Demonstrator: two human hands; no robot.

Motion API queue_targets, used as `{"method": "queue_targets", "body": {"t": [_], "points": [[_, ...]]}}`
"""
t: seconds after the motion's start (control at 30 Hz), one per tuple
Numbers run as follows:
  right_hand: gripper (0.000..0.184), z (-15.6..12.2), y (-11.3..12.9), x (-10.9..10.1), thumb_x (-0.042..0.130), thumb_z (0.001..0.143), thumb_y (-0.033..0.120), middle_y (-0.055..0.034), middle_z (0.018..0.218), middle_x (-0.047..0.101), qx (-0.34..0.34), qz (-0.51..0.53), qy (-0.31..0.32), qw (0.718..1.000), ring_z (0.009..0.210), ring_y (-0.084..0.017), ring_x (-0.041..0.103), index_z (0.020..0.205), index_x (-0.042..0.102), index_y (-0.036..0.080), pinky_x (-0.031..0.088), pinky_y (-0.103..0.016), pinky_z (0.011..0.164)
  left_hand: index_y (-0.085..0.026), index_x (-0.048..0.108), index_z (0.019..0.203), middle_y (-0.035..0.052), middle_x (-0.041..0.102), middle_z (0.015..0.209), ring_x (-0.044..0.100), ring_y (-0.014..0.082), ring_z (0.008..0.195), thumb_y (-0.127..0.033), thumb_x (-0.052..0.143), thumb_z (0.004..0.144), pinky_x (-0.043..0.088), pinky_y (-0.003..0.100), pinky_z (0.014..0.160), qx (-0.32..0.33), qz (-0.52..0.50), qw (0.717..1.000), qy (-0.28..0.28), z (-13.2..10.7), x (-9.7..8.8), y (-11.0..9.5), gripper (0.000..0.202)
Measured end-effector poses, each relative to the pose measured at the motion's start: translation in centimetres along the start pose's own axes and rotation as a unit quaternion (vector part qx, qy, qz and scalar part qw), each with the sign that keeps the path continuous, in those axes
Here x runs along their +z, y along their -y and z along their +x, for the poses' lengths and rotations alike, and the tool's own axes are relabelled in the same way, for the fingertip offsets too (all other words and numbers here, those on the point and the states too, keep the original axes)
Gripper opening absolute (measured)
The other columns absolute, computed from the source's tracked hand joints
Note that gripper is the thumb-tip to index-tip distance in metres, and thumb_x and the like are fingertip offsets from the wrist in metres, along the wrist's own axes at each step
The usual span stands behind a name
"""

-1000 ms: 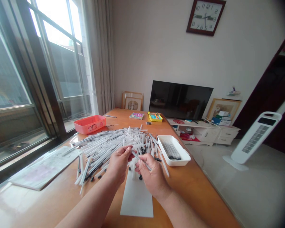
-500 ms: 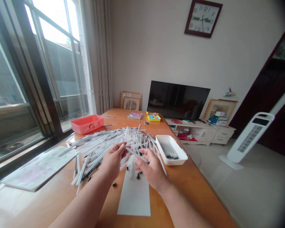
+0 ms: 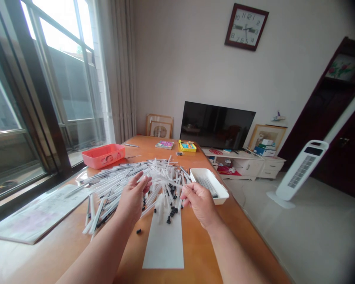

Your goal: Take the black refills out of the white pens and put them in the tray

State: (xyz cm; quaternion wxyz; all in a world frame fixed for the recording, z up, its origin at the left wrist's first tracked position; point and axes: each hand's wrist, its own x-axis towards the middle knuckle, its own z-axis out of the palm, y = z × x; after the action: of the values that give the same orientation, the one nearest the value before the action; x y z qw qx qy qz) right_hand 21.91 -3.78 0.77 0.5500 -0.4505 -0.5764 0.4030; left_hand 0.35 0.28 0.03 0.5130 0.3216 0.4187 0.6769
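My right hand [image 3: 199, 200] is closed in a pinch on a translucent pen barrel [image 3: 169, 180], which points left over the pile. My left hand [image 3: 133, 197] is raised apart from it, thumb and fingers spread with nothing visible between them. Beneath and beyond both hands spreads a heap of pen barrels [image 3: 118, 177], white and clear, some with dark parts. Small black plugs [image 3: 173, 213] lie among the barrels and on a white paper sheet [image 3: 164, 248]. One black plug [image 3: 139, 231] rests on the wood near my left forearm.
A white tray [image 3: 225, 193] holding capped pens stands right of the heap, near the table's edge. At the back left is a red plastic basket [image 3: 103, 157]. A booklet [image 3: 38, 217] lies left; a yellow box [image 3: 187, 148] and a book [image 3: 165, 144] sit farther back.
My left hand has let go of the pen barrel that both hands held and opened. The right hand keeps a barrel and has moved slightly right. The view has shifted a little.
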Motion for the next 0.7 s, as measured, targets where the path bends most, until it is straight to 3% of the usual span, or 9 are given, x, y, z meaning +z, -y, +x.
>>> {"method": "queue_targets", "body": {"t": [0.1,0.17,0.27,0.37,0.5,0.7], "points": [[0.034,1.1,-0.4,-2.4,0.060,0.088,0.051,-0.0012,0.073,0.069,-0.040,-0.031,-0.139,0.989,0.061,-0.014,0.060,0.086,0.066,0.018,0.046,-0.025,0.061,-0.019,0.060,0.127,0.0114,0.073,0.109,0.068,0.0189,0.099,-0.038,0.080,0.074,0.048,0.032,0.090,0.007,0.026,1.000,-0.013,0.1,-0.2,-0.3,0.059],[0.034,1.8,-0.8,-4.3,0.060,0.086,0.052,-0.0016,0.072,0.068,-0.055,-0.089,-0.240,0.965,0.065,-0.016,0.060,0.084,0.068,0.019,0.046,-0.026,0.063,-0.019,0.062,0.123,0.0108,0.073,0.110,0.067,0.0186,0.098,-0.040,0.080,0.073,0.048,0.032,0.089,0.012,0.040,0.999,-0.017,0.2,-0.2,-0.4,0.057],[0.033,2.4,-1.3,-6.7,0.057,0.086,0.049,-0.0037,0.073,0.069,-0.035,-0.223,-0.309,0.924,0.069,-0.021,0.061,0.083,0.071,0.020,0.043,-0.029,0.064,-0.018,0.065,0.117,0.0095,0.074,0.106,0.067,0.0193,0.096,-0.041,0.081,0.069,0.048,0.032,0.086,0.015,0.054,0.998,-0.027,0.2,-0.3,-0.5,0.055],[0.028,2.6,-1.5,-7.8,0.057,0.085,0.043,-0.0060,0.082,0.071,0.003,-0.372,-0.315,0.873,0.076,-0.023,0.061,0.081,0.074,0.022,0.040,-0.031,0.066,-0.017,0.067,0.114,0.0087,0.074,0.102,0.067,0.0199,0.097,-0.039,0.081,0.068,0.048,0.031,0.085,0.010,0.062,0.997,-0.034,0.2,-0.3,-0.6,0.053],[0.024,2.7,-1.8,-7.6,0.058,0.085,0.038,-0.0086,0.087,0.069,0.046,-0.501,-0.295,0.812,0.089,-0.026,0.059,0.078,0.076,0.024,0.038,-0.036,0.076,-0.018,0.068,0.110,0.0079,0.074,0.101,0.067,0.0199,0.097,-0.040,0.081,0.068,0.048,0.031,0.083,0.008,0.072,0.997,-0.035,0.3,-0.5,-0.6,0.050],[0.018,2.8,-2.4,-7.0,0.063,0.083,0.036,-0.0093,0.092,0.070,0.067,-0.527,-0.267,0.804,0.098,-0.030,0.055,0.076,0.077,0.027,0.036,-0.044,0.084,-0.018,0.069,0.107,0.0070,0.074,0.096,0.068,0.0205,0.094,-0.042,0.082,0.066,0.050,0.031,0.081,0.013,0.093,0.995,-0.031,0.7,-0.8,-0.3,0.049]]}}
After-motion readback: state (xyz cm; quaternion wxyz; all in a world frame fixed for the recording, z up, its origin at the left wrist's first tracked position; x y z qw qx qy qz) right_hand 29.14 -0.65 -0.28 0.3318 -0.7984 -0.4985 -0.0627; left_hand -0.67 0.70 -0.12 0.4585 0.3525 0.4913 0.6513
